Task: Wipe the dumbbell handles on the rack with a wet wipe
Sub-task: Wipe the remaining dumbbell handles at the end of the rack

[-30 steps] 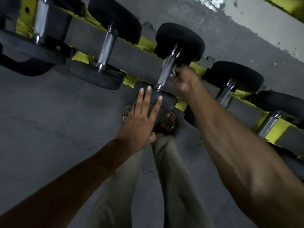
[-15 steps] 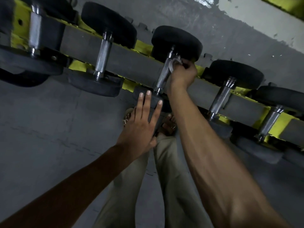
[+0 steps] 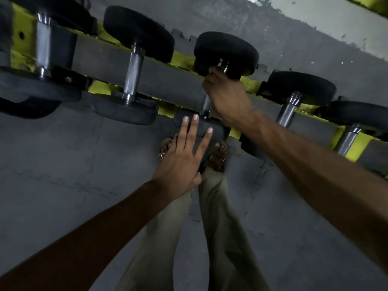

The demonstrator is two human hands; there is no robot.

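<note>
- Left hand (image 3: 184, 156): fingers are straight and spread, with the tips resting on the near head (image 3: 201, 129) of the middle dumbbell (image 3: 225, 52). That is only a light brace. I judge a hard tug on the bar could roll the weight off the rack (image 3: 100, 57).
- Feet (image 3: 218, 154) in open sandals sit right under that near head (the worst spot if it slips).
- Right hand (image 3: 227, 97): fingers are curled round the handle (image 3: 206, 106) at its far end, up against the far head (image 3: 233, 45). Knuckles could jam there. The stroke may also stop short and leave the bare near stretch of handle unwiped.
- If the wipe bunches or slides out, skin rather than wipe would rub the metal. I can't rule that out from here.
- Hidden, left: the leftmost dumbbell (image 3: 43, 45) is cut off by the frame edge, and its far end is lost in shadow.
- Hidden, middle: the wipe does not show. I take it to be under the right palm, but I cannot tell. That hand also covers most of the handle.
- Hidden, right: the forearm (image 3: 304, 164) crosses the near ends of the right dumbbells (image 3: 288, 110), so I can't tell how they seat.
- Dim light and blur hide whether any handle is wet or clean.
</note>
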